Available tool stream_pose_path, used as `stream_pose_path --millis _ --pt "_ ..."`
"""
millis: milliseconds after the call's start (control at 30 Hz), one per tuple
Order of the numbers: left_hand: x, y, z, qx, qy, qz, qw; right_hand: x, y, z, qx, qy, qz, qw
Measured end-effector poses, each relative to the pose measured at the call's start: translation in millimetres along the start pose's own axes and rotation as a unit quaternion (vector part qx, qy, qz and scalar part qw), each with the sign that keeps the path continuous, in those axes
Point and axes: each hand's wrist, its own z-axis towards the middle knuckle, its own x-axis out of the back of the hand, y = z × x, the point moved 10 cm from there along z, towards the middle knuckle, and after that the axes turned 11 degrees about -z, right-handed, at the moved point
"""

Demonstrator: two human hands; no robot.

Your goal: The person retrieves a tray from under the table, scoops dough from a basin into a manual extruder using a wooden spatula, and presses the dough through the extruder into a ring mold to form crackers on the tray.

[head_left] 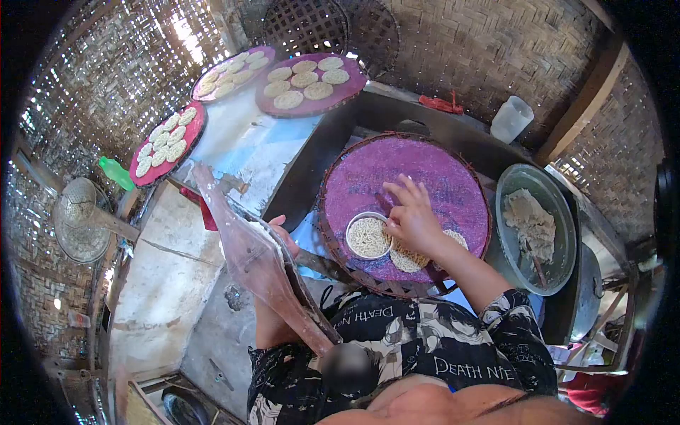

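Observation:
My right hand [412, 216] is over a round woven tray [418, 159] lined with purple mesh. Its thumb and index finger pinch the rim of a thin white ring mold [348, 239], while the other fingers stick out. Fine pale dough strands [369, 238] fill the ring. Beside it lies a flat round of strands [409, 259], and another is partly behind my right wrist. My left hand [283, 235] grips the side of a long wooden press [258, 262], which slants across my lap; most of that hand is hidden behind the wood.
A large basin [504, 241] of dough [531, 223] with a stick in it stands right of the tray. Several trays of strand rounds, one a purple tray [343, 97], sit at the back left. A plastic cup [511, 119] and red cord [442, 105] rest on the back ledge.

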Motion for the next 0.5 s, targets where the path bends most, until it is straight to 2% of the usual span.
stream_pose_path --millis 200,367,500 --pt "-7 7 -4 -0.011 0.003 0.009 1.000 56 48 -11 -0.052 0.064 -0.047 0.996" --pt "-10 7 -7 -0.028 -0.020 0.030 0.999 65 137 -59 -0.183 0.035 -0.123 0.975" --pt "-15 8 -5 -0.067 -0.063 0.080 0.993 58 180 -97 -0.273 0.007 -0.153 0.950"
